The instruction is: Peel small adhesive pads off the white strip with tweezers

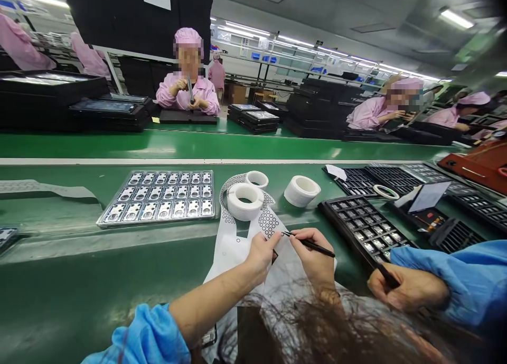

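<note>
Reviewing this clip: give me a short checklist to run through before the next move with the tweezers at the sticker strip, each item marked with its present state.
1. Right hand grips the tweezers: ok.
2. Tweezer tips are at the sticker strip: ok, they reach its near end.
3. Left hand steadies the strip: ok, fingers pinch its edge.
4. A sticker is caught in the tips: cannot tell, too small.
5. Metal tray of parts lies within view to the left: ok, flat on the green table.
6. Co-worker's hand at the right is apart from the strip: ok, it lies by the black tray.
</note>
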